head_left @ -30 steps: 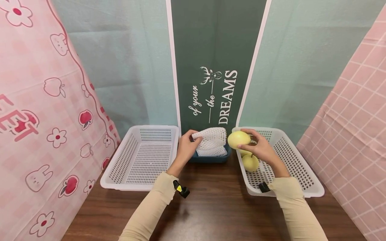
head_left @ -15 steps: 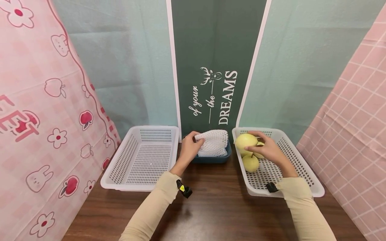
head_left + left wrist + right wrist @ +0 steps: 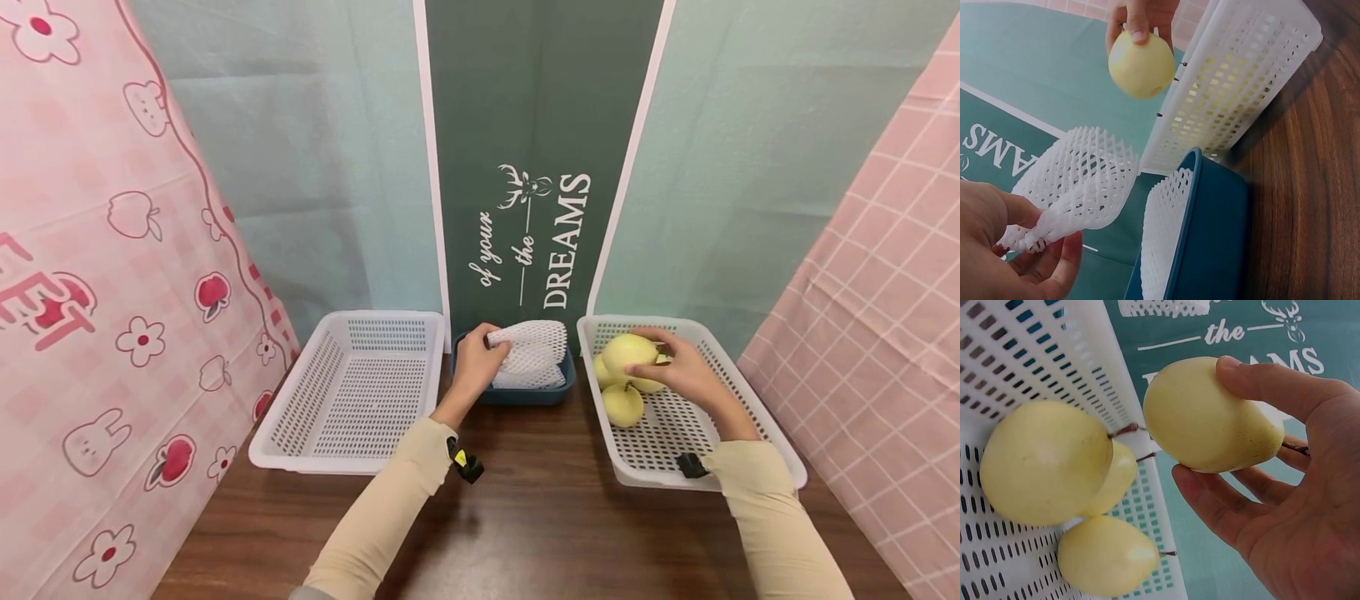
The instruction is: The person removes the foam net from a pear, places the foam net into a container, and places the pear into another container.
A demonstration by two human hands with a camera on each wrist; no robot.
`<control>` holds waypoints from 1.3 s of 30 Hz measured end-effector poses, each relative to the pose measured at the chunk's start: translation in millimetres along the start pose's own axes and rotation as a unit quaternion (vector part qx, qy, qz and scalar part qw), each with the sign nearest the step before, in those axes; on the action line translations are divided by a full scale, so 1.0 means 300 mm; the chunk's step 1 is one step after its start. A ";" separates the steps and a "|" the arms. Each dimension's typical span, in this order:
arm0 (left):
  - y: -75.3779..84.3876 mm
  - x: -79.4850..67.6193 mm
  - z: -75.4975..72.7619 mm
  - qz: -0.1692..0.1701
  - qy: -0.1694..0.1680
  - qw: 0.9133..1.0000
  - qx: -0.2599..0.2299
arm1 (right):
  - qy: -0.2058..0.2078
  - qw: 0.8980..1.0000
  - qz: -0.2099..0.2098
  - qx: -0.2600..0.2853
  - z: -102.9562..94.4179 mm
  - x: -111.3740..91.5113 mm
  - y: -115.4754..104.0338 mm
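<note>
In the head view my left hand (image 3: 478, 364) pinches one end of a white foam net sleeve (image 3: 534, 337) above a small blue bin (image 3: 522, 398). The left wrist view shows the sleeve (image 3: 1079, 181) with its wide end gaping, and more white netting (image 3: 1163, 237) inside the bin. My right hand (image 3: 684, 371) grips a yellow pear (image 3: 628, 356) over the right white basket (image 3: 780, 458). The right wrist view has this pear (image 3: 1210, 419) held between thumb and fingers, its stem toward the palm. Several other pears (image 3: 1047, 462) lie below it in that basket.
A second white basket (image 3: 348, 468), with nothing seen in it, stands on the left of the brown wooden table (image 3: 517, 525). Green cloth (image 3: 345, 167) hangs behind. Pink patterned cloths line the left (image 3: 172, 358) and right (image 3: 862, 350) sides.
My right hand has carried the pear rightward, from beside the blue bin to over the right basket. The left hand has shifted slightly right, still pinching the foam net sleeve.
</note>
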State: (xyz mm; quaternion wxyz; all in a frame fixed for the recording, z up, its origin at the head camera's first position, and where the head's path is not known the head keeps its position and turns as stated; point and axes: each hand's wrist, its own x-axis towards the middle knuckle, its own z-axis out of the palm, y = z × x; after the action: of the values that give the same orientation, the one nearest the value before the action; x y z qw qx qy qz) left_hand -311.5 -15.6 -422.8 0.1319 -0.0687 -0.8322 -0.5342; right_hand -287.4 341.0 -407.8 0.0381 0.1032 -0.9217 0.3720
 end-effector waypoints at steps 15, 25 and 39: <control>-0.023 0.032 0.041 -0.014 -0.007 1.000 0.024 | -0.002 0.999 -0.005 -0.032 -0.048 -0.015 0.053; -0.029 0.050 0.071 -0.026 -0.021 0.999 0.036 | -0.016 0.998 0.010 -0.063 -0.080 -0.030 0.092; -0.064 0.105 0.108 -0.060 -0.030 0.995 0.079 | -0.048 0.994 0.013 -0.094 -0.093 -0.015 0.135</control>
State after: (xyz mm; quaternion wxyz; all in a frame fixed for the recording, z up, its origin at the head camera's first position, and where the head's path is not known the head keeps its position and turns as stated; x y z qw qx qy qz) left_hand -351.1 4.8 -443.0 0.0801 -0.0241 -0.8780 -0.4713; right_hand -292.1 389.5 -415.8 -0.0014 0.1052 -0.9546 0.2788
